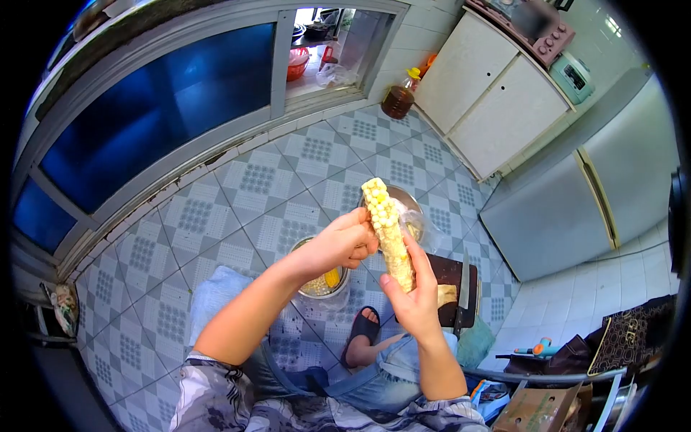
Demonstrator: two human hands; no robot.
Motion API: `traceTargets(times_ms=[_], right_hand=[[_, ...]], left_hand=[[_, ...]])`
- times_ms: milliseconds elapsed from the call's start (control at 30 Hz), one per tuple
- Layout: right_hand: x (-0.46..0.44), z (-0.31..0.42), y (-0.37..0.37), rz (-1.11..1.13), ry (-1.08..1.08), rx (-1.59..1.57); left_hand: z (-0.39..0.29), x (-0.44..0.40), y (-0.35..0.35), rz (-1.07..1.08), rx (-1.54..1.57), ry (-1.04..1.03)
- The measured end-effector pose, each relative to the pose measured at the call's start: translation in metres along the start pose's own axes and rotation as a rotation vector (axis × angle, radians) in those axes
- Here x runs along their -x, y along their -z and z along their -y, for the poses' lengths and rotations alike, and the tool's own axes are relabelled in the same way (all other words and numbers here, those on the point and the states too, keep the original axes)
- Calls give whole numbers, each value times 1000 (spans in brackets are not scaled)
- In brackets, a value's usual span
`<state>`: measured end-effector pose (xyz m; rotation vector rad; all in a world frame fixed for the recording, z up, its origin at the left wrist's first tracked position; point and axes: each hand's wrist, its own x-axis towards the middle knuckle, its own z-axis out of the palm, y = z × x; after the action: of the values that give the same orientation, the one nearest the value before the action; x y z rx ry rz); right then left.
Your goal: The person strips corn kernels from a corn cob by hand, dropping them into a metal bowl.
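Note:
A corn cob (392,241) is held up at the centre, with pale kernels on its upper end and a mostly bare lower part. My right hand (417,291) is wrapped round the lower end of the cob. The fingers of my left hand (349,241) are curled in and press against the cob's upper left side. Below my left hand, a metal bowl (344,283) on the floor holds loose kernels and a yellow piece of corn. Behind the cob, another metal bowl (403,198) with a plastic bag is partly hidden.
A dark cutting board (446,270) with a knife (464,288) lies on the tiled floor at the right. An oil bottle (398,101) stands by the white cabinet (468,72). The fridge (547,223) is at the right; a cardboard box (536,410) is at the lower right.

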<state>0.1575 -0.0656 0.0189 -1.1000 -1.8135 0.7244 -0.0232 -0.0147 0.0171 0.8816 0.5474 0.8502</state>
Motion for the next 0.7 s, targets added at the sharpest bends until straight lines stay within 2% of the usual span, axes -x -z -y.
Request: traceTargets(times_ms=[67, 200, 267, 367, 500, 533, 600, 667, 700], right_hand=[[0, 0, 1, 3, -51, -32], [-1, 3, 2, 10, -12, -14], [-1, 5, 3, 34, -31, -4], [-1, 5, 1, 14, 24, 42], [1, 8, -3, 0, 35, 85], [2, 8, -4, -2, 33, 127], [2, 9, -7, -4, 31, 169], [3, 10, -10, 10, 19, 137], [3, 8, -10, 12, 18, 139]], left_hand=[[-4, 1, -4, -48, -1, 32], [-1, 1, -3, -78, -106, 21], [0, 3, -3, -72, -263, -46], [0, 4, -4, 3, -209, -118], [14, -4, -5, -60, -283, -225], [25, -11, -2, -144, -387, -362], [31, -16, -3, -228, -490, -499], [32, -18, -4, -422, -639, -465], [30, -17, -5, -422, -636, -465]])
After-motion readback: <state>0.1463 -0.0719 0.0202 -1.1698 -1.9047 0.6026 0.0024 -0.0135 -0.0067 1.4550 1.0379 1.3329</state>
